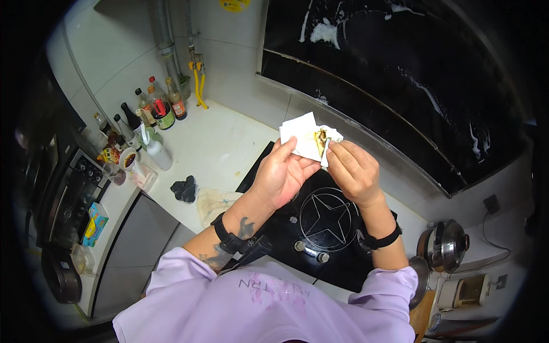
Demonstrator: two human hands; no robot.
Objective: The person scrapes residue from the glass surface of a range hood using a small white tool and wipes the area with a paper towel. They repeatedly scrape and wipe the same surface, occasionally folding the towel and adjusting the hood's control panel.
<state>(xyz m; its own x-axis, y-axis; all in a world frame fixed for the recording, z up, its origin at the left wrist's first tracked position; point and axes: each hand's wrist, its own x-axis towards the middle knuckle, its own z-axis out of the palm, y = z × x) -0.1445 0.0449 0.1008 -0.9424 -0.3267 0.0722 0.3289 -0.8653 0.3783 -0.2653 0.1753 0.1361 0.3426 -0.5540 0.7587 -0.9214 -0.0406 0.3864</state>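
A folded white paper towel (297,132) is held up over the back of the black gas cooktop (274,248). My left hand (279,176) grips it, thumb on top and fingers beneath. Brown and yellow grease stains a crumpled part of the paper (321,139) at its right side. My right hand (355,173) pinches that side between thumb and fingertips. Above and beyond both hands, the black range hood (360,81) carries streaks and patches of white foam.
Sauce bottles (161,107) and a white spray bottle (158,150) stand on the left counter. A black crumpled cloth (184,188) and a beige rag (214,203) lie beside the cooktop. Round wire pot stand (328,218) sits on the glass. At right is a steel pot (448,246).
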